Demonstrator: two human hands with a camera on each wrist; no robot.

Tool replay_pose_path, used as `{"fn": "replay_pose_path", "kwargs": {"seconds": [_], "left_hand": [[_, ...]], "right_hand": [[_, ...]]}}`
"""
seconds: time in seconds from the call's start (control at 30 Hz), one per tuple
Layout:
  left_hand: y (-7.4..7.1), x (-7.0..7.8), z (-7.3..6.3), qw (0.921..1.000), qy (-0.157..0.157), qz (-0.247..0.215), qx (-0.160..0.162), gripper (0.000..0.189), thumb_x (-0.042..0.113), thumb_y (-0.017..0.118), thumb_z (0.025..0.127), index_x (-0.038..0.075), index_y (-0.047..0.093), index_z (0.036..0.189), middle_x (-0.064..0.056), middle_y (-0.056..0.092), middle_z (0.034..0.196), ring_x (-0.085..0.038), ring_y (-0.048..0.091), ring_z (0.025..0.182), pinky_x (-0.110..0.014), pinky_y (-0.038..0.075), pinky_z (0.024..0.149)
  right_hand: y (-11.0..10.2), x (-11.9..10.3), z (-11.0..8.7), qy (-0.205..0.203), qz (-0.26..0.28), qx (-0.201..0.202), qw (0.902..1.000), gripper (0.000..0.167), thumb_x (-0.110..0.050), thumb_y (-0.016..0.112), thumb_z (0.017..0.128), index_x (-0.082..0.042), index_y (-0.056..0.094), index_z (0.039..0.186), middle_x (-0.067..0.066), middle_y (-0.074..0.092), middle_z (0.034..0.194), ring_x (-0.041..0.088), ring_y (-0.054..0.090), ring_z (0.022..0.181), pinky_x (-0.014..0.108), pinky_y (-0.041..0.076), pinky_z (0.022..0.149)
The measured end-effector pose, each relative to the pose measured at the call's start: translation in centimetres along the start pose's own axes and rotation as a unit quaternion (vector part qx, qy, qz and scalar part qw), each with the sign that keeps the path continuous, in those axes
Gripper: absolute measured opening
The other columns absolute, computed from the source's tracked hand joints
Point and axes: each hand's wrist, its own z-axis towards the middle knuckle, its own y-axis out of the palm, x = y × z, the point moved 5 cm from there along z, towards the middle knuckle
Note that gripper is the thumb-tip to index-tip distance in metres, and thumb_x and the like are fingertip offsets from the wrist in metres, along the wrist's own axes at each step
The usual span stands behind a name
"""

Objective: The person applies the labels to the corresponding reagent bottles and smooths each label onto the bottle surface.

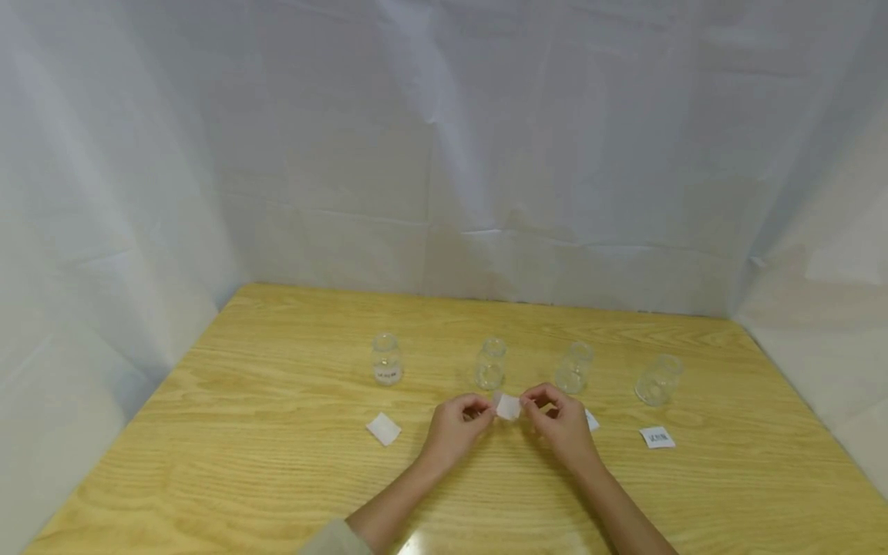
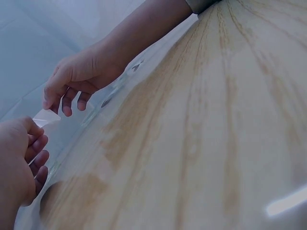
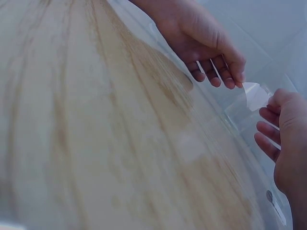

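Between both hands a small white label (image 1: 509, 407) is stretched above the table, in front of the second jar from the left. My left hand (image 1: 452, 430) pinches its left side between thumb and fingertips, and my right hand (image 1: 563, 428) pinches the right edge. The wrist views show the label (image 2: 47, 118) creased, its edges caught at the fingertips and the remaining fingers loosely bent. A glass jar (image 1: 490, 364) stands just behind the hands. Another jar (image 1: 574, 368) is behind the right hand, and a labelled piece (image 1: 591, 420) lies partly hidden beside that hand.
At left, a glass jar (image 1: 386, 359) bears a printed label low on its front. A blank-looking white slip (image 1: 384, 428) lies before it. Another jar (image 1: 659, 380) stands at right, with a printed label (image 1: 657, 437) in front. White sheeting (image 1: 333, 154) surrounds the wooden table (image 1: 277, 432).
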Motion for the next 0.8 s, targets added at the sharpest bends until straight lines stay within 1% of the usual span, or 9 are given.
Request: {"fn": "replay_pose_path", "kwargs": {"seconds": [0.2,0.4,0.53,0.67,0.8], "left_hand": [[-0.1,0.0,0.0,0.9999,-0.007,0.012,0.01,0.006,0.008,0.065,0.083,0.003,0.068,0.083,0.003,0.06,0.072,-0.009,0.053,0.066,-0.022,0.046,0.059],[-0.3,0.1,-0.1,0.9995,-0.004,0.028,0.014,0.005,0.008,0.066,0.082,0.003,0.067,0.082,0.003,0.059,0.072,-0.009,0.053,0.066,-0.022,0.046,0.059],[-0.6,0.0,-0.2,0.9993,0.0,0.031,0.02,0.005,0.008,0.067,0.081,0.004,0.068,0.083,0.003,0.059,0.072,-0.01,0.053,0.065,-0.022,0.046,0.058],[-1.2,-0.5,-0.3,0.9988,0.006,0.042,0.025,0.005,0.008,0.067,0.081,0.004,0.068,0.083,0.003,0.059,0.071,-0.01,0.053,0.065,-0.021,0.046,0.058],[-1.6,-0.7,-0.5,0.9985,0.007,0.052,0.018,0.004,0.009,0.066,0.082,0.005,0.068,0.082,0.004,0.059,0.071,-0.009,0.053,0.066,-0.022,0.046,0.06]], "right_hand": [[-0.2,0.1,0.0,0.009,0.008,0.009,0.9999,0.006,-0.002,0.064,0.084,0.004,0.063,0.084,0.012,0.06,0.077,0.033,0.055,0.054,0.033,0.048,0.044],[-0.3,0.2,0.1,0.016,0.009,0.017,0.9997,0.006,-0.002,0.062,0.085,0.004,0.063,0.084,0.016,0.06,0.076,0.034,0.055,0.056,0.034,0.048,0.045],[-0.3,0.2,0.1,0.015,0.003,0.024,0.9996,0.005,-0.001,0.062,0.085,0.003,0.064,0.084,0.014,0.06,0.075,0.034,0.055,0.058,0.034,0.048,0.044],[-0.4,0.2,0.1,0.018,0.0,0.028,0.9995,0.003,0.0,0.062,0.085,0.002,0.064,0.085,0.014,0.06,0.074,0.034,0.055,0.057,0.033,0.047,0.044],[-0.4,0.2,0.1,0.018,0.003,0.027,0.9995,0.003,0.0,0.061,0.085,0.002,0.064,0.085,0.015,0.06,0.073,0.033,0.054,0.057,0.03,0.046,0.043]]}}
